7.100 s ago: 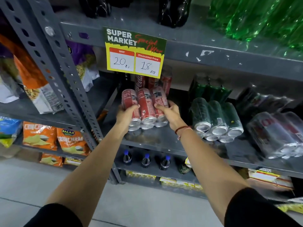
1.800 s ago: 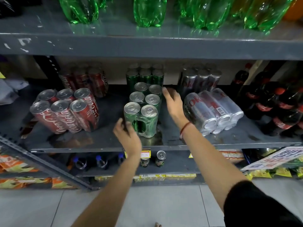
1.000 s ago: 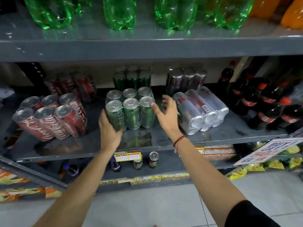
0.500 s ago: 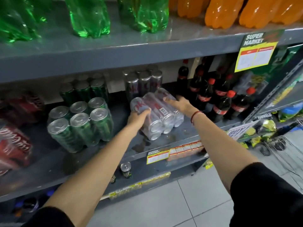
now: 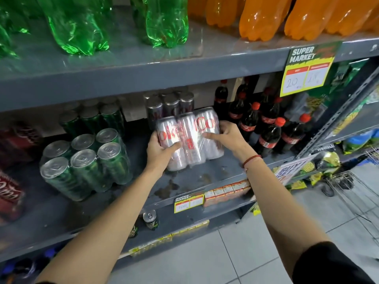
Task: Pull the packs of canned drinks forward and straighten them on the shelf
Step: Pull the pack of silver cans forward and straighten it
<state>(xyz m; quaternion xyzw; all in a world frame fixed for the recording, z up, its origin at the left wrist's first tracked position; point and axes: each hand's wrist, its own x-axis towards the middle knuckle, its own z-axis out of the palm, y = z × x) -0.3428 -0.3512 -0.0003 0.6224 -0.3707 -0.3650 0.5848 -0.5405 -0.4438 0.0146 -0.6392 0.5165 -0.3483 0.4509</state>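
A shrink-wrapped pack of silver cans (image 5: pixel 191 138) is tipped up off the grey middle shelf (image 5: pixel 184 181), tops pointing away. My left hand (image 5: pixel 161 152) grips its lower left side and my right hand (image 5: pixel 227 136) holds its right side. To the left, a pack of green cans (image 5: pixel 88 162) stands upright near the shelf front. A pack of red cans (image 5: pixel 10 193) shows at the far left edge. More silver cans (image 5: pixel 170 104) and green cans (image 5: pixel 92 117) stand at the back of the shelf.
Dark cola bottles (image 5: pixel 266 124) with red caps stand right of the silver pack. Green bottles (image 5: pixel 166 21) and orange bottles (image 5: pixel 266 17) fill the shelf above. A yellow price sign (image 5: pixel 307 70) hangs at the right. A loose can (image 5: pixel 150 219) stands on the lower shelf.
Both hands left the green pack and took hold of the silver pack. Since half a second ago the silver pack has been lifted and tipped up from lying on its side.
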